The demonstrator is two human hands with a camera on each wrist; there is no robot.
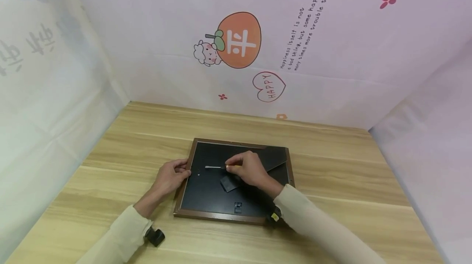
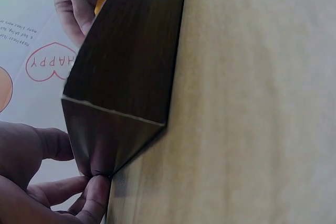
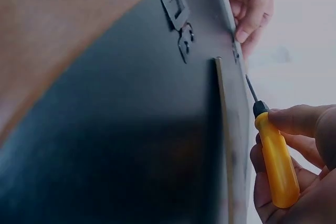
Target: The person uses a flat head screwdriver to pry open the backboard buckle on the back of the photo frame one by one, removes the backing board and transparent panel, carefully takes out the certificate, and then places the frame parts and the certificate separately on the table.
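Observation:
A picture frame (image 1: pixel 214 215) with a brown wooden rim lies face down on the table, its black backing upward. On the backing are a stand leg (image 1: pixel 273 156), slanting across it, and a metal hanger (image 3: pixel 176 6). My left hand (image 1: pixel 170 177) grips the frame's left edge, thumb on top and fingers against the side. Above the backing, my right hand (image 1: pixel 250 169) holds a screwdriver (image 3: pixel 278 166) by its yellow handle. The screwdriver's shaft points left, and its tip appears apart from the backing. The frame's front is hidden.
The wooden table (image 1: pixel 350 182) extends around the frame on every side. Behind it rises a printed white sheet (image 1: pixel 324 92), with pale sheets at left and right. Each wrist wears a dark strap with a small device (image 1: pixel 155 237).

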